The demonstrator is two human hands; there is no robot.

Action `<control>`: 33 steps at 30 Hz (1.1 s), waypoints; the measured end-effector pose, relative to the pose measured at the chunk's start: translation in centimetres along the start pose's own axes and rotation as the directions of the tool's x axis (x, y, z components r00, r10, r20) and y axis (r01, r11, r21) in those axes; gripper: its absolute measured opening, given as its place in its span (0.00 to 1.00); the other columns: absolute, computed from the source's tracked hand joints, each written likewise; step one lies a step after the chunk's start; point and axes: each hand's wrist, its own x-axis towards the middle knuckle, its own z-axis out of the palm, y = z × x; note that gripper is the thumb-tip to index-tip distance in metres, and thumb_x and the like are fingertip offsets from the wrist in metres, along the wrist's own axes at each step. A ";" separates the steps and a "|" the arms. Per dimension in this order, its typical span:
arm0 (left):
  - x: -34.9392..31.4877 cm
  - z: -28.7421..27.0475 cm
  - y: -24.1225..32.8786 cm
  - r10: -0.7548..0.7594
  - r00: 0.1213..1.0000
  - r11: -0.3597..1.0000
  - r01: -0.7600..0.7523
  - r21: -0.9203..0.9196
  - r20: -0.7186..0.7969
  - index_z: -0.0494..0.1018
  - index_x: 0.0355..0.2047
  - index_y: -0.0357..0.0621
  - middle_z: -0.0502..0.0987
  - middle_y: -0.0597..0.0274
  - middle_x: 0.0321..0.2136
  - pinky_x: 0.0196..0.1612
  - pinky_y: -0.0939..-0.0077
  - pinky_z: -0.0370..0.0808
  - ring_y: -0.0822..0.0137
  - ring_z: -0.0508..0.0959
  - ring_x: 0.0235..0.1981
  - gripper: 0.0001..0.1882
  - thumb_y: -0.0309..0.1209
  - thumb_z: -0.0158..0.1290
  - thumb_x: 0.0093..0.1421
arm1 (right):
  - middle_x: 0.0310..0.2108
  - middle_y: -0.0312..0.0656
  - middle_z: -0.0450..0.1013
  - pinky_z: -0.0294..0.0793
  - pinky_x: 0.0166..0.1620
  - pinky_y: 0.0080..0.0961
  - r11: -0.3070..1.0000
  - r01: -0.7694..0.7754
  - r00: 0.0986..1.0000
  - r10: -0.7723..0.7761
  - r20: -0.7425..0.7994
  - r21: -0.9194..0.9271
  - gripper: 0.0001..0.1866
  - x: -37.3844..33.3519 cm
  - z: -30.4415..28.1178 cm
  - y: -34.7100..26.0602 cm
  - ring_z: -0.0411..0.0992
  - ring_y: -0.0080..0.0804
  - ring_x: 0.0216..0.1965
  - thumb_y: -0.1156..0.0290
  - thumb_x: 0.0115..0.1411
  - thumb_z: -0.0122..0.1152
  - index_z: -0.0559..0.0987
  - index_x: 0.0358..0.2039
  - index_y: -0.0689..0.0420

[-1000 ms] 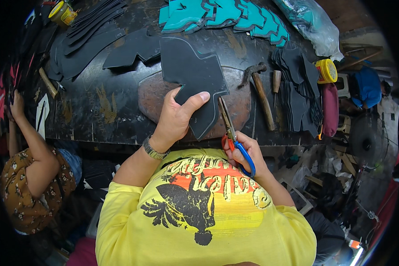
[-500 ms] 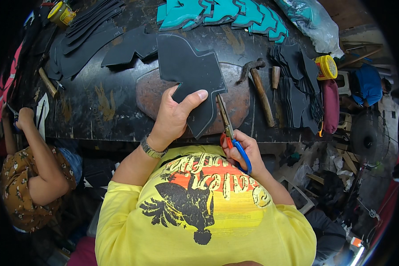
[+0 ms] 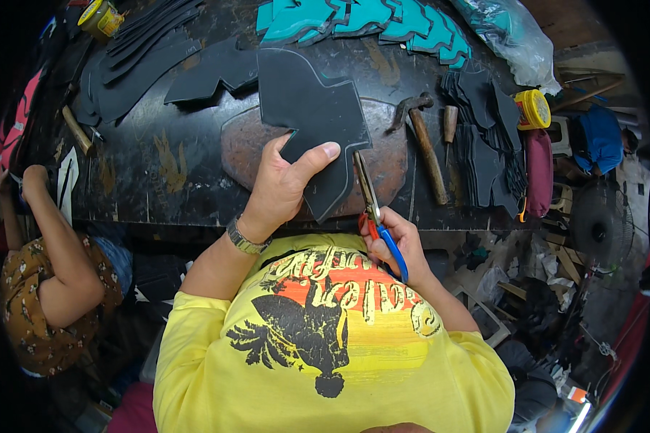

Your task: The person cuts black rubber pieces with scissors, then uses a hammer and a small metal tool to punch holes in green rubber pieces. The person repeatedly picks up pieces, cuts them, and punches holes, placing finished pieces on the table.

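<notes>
My left hand (image 3: 282, 177) grips a black sheet piece (image 3: 305, 97), thumb flat on top and fingers underneath. The piece has an angular outline with notches and a pale line along its edge. My right hand (image 3: 403, 234) is closed round the red and blue handles of a pair of scissors (image 3: 367, 189). Their blades point away from me and look nearly closed, with the tips at the notch on the piece's right edge. Beneath the piece lies a worn brown slab (image 3: 240, 148), partly covered by it.
Right of the slab lie a hammer (image 3: 427, 155), a wooden-handled awl (image 3: 449, 126) and stacked black pieces (image 3: 477, 162). Teal pieces (image 3: 368, 18) and a plastic bag (image 3: 509, 43) sit at the back. More black pieces (image 3: 141, 83) spread left. A co-worker's arm (image 3: 58, 231) is at far left.
The black piece has shifted very slightly away from me. The scissors stay at the same notch, almost unmoved. At far left, the co-worker's hand and arm have moved a little.
</notes>
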 end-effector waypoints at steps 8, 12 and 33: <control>-0.2 -0.4 0.0 -0.001 1.000 1.000 0.001 0.014 -0.002 0.74 0.48 0.30 0.83 0.49 0.38 0.44 0.68 0.85 0.58 0.86 0.40 0.15 0.30 0.54 0.67 | 0.33 0.31 0.69 0.67 0.32 0.10 0.999 0.028 1.000 -0.028 0.015 -0.021 0.13 0.0 -0.1 0.6 0.66 0.09 0.30 0.80 0.60 0.68 0.74 0.43 0.62; -0.2 -0.5 0.1 0.002 1.000 1.000 -0.002 0.025 0.002 0.74 0.48 0.30 0.83 0.48 0.38 0.44 0.69 0.85 0.59 0.86 0.39 0.14 0.30 0.54 0.67 | 0.34 0.32 0.70 0.68 0.33 0.10 1.000 -0.013 1.000 0.013 0.024 0.000 0.13 0.0 -0.2 0.4 0.67 0.10 0.32 0.79 0.60 0.69 0.75 0.43 0.62; -0.1 -1.3 1.2 -0.068 0.998 0.997 0.068 -0.032 0.009 0.80 0.43 0.34 0.83 0.63 0.35 0.37 0.82 0.80 0.77 0.82 0.33 0.10 0.28 0.61 0.64 | 0.35 0.31 0.70 0.67 0.34 0.11 0.997 -0.074 0.996 0.075 0.048 -0.020 0.13 0.3 -0.6 0.0 0.67 0.10 0.32 0.77 0.59 0.70 0.75 0.41 0.62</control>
